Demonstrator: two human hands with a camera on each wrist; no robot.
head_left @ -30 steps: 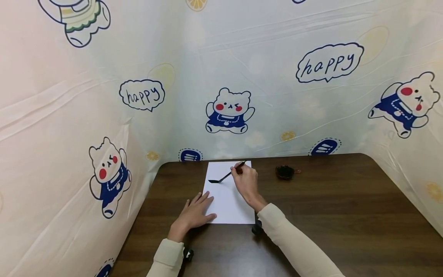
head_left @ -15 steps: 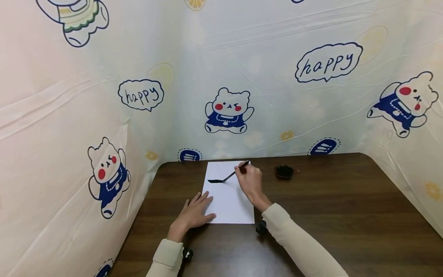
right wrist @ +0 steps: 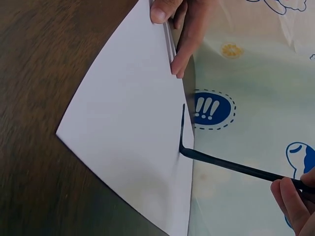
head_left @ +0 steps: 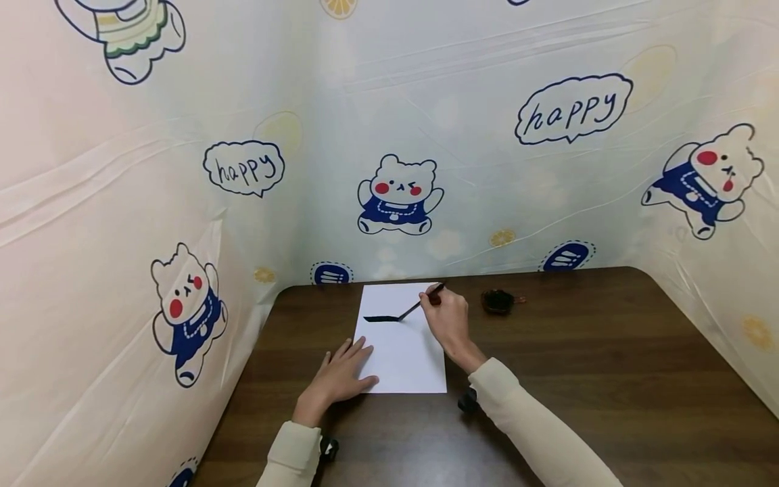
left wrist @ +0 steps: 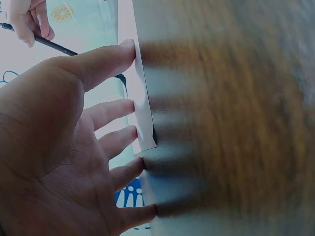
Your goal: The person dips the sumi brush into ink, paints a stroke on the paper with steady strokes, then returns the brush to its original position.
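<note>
My right hand (head_left: 449, 321) pinches a dark writing brush (head_left: 418, 307), tilted with its tip down on a white sheet of paper (head_left: 406, 362). A thick black horizontal stroke (head_left: 380, 318) runs across the sheet's upper part and ends at the brush tip. In the right wrist view the brush (right wrist: 236, 166) slants from the fingers to the stroke (right wrist: 183, 125). My left hand (head_left: 341, 374) rests with spread fingers on the sheet's lower left edge. In the left wrist view the left hand's (left wrist: 64, 128) thumb and two fingers touch the paper (left wrist: 140, 105); the outer two fingertips lie beside it.
A small dark dish (head_left: 498, 302) with black contents stands right of the paper on the brown wooden table (head_left: 584, 358). Behind and beside the table hangs a pale printed curtain (head_left: 402, 95) with bears and "happy" lettering. Dark wrist devices show beneath both sleeves.
My right hand has moved to the right with the brush, and the black stroke has grown longer that way. My left hand stays put on the paper. The head view has shifted slightly.
</note>
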